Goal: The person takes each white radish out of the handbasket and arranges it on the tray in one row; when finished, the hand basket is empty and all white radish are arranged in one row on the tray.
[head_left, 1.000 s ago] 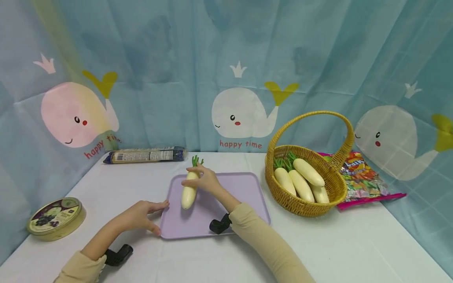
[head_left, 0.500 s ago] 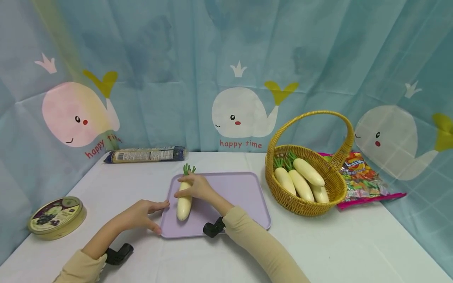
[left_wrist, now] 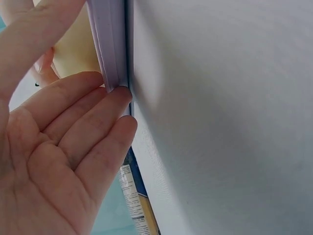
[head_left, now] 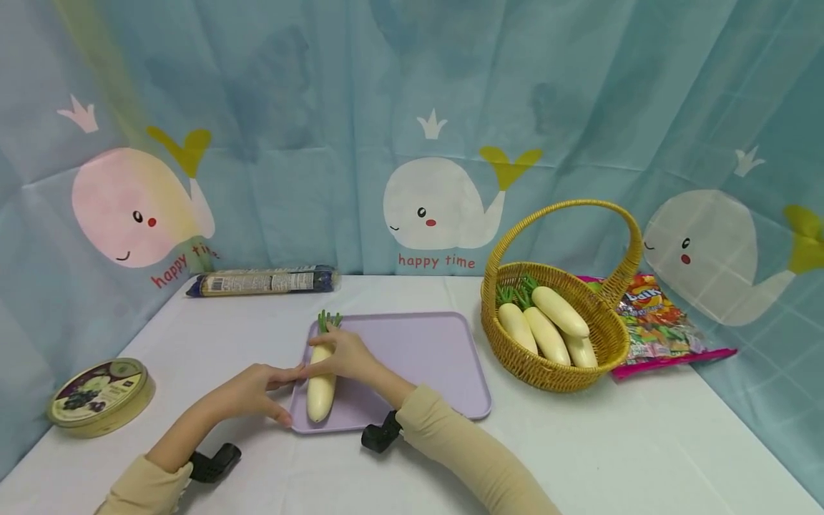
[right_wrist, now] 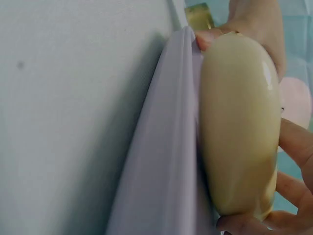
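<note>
A white radish (head_left: 320, 397) with a green leafy top is on the left part of a lilac tray (head_left: 421, 357). My right hand (head_left: 347, 356) holds it near its leafy end, fingers and thumb on either side. Seen from the right wrist, the radish (right_wrist: 239, 122) lies along the tray's raised rim (right_wrist: 166, 142). My left hand (head_left: 247, 390) is at the tray's left side, its fairly straight fingertips touching the rim. The left wrist view shows that hand (left_wrist: 63, 147) with its palm bare and the fingertips against the tray edge (left_wrist: 110, 44).
Right of the tray stands a wicker basket (head_left: 553, 380) with a tall handle, containing several white radishes (head_left: 547, 335). Behind it lies a candy bag (head_left: 656, 329). A long packet (head_left: 264, 282) lies at the back left, and an oval tin (head_left: 99, 400) sits at the far left.
My right hand has carried the radish left and toward me, from above the tray's middle-left to along its left side. The left hand has stayed at the rim.
</note>
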The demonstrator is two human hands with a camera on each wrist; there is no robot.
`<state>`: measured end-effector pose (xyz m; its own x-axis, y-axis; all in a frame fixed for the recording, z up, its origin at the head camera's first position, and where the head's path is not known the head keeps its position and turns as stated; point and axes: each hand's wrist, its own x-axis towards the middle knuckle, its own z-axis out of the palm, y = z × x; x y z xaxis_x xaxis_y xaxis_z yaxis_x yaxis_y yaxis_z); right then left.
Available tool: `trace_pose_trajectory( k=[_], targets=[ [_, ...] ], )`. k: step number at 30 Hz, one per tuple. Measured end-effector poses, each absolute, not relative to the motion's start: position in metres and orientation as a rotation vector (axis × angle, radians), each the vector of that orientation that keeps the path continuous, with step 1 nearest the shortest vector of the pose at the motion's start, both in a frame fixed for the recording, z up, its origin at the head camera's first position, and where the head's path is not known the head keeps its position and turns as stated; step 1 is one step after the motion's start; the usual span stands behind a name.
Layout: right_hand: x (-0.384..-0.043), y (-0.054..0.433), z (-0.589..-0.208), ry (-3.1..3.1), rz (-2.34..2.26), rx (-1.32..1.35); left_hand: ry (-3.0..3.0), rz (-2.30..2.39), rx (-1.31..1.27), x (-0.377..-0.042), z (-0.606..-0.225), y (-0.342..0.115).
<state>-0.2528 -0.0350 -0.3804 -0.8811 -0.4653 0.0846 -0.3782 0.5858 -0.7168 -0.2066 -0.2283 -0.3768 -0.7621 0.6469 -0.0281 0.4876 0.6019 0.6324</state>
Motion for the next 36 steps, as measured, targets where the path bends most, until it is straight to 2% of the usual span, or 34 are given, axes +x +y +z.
trace_pose_trajectory(
  k=[22,32,36],
  targets=[
    [-0.249,-0.032,-0.380,2.682,-1.135,-0.733,2.585,0.937,0.874,-0.205,-0.378,-0.228],
    [-0.238,-0.005,-0.360,2.704,-1.128,-0.709,2.574,0.978,0.810,-0.205,-0.380,-0.228],
    [-0.233,0.013,-0.347,2.722,-1.074,-0.786,2.552,0.995,0.828,-0.205,-0.381,-0.229]
  ],
)
